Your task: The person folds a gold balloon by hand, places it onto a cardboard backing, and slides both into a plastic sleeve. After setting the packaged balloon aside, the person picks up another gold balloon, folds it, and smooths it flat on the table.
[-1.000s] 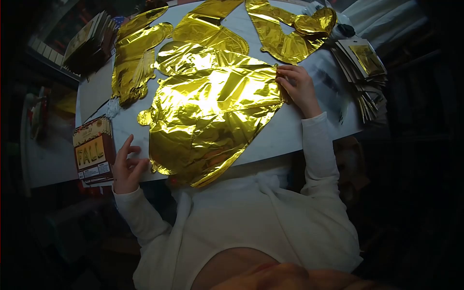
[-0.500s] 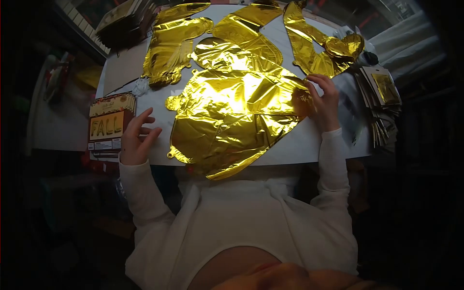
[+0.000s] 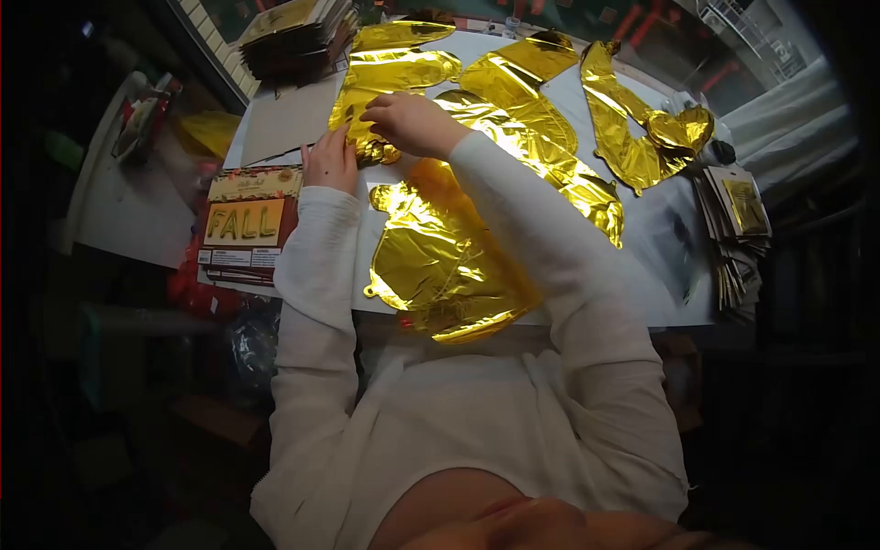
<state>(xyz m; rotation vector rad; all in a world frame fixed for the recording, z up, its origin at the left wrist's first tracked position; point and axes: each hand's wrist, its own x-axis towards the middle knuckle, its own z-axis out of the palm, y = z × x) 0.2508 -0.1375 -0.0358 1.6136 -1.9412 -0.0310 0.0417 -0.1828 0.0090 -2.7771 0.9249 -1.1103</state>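
At the far left we saw the boxed FALL pack (image 3: 246, 225) lying at the table's edge, with a stack of packs (image 3: 298, 41) farther back and a grey-brown sheet of card (image 3: 286, 128) between. Next came the left hand (image 3: 332, 165), which had moved up from beside the FALL pack to the near left edge of the flat gold foil balloon pile (image 3: 385, 75). Its fingers met the foil's edge, but we could not tell whether they pinched it. The right hand (image 3: 408, 122) had left the right end of the front gold foil balloon (image 3: 431, 247) and crossed to the same pile, fingers bent over its lower part; its grasp, too, we could not make out.

The front balloon lay uninflated, its near end over the table's edge, partly hidden by the right sleeve (image 3: 559, 215). We judged that the handling had shifted from it to the pile. Beyond the sleeve we saw another flat balloon (image 3: 536, 105), then a curved gold balloon (image 3: 623, 115), and a fanned stack of cards (image 3: 733, 220) at the right.
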